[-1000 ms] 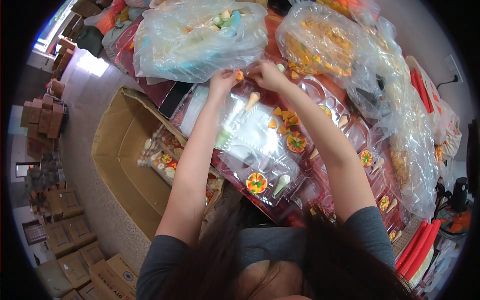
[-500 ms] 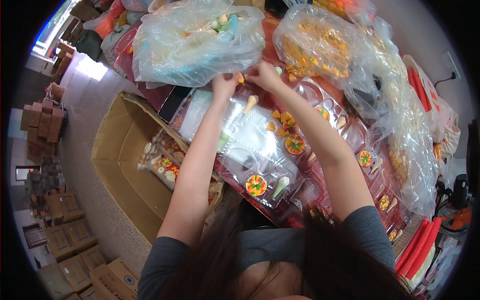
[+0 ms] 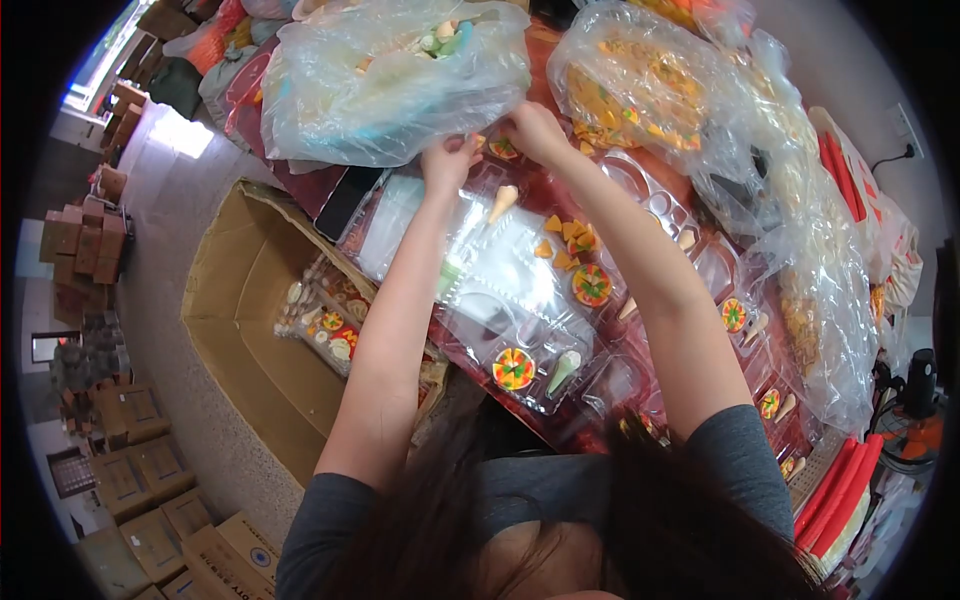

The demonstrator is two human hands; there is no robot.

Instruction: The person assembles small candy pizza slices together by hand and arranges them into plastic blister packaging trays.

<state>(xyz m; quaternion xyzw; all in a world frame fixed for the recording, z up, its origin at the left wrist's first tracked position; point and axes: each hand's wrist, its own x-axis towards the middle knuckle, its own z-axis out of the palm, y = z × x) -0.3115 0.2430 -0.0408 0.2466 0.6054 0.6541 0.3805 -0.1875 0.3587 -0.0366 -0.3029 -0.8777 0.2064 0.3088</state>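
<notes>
Left hand (image 3: 449, 163) beside bulky plastic bag (image 3: 345, 100)

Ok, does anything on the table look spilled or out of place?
Mildly: several loose orange wedges lie scattered just beyond a neatly arranged round, pointing different ways, which looks untidy beside it. That may be deliberate. Nothing looks plainly damaged.

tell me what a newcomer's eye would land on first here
Probably the big cloudy plastic bag at the top, left of centre, with green and cream pieces showing at its upper right. Next, the bright pizza-like disc in the clear tray nearest the person, beside a green cone. The open cardboard box on the left also stands out.
</notes>
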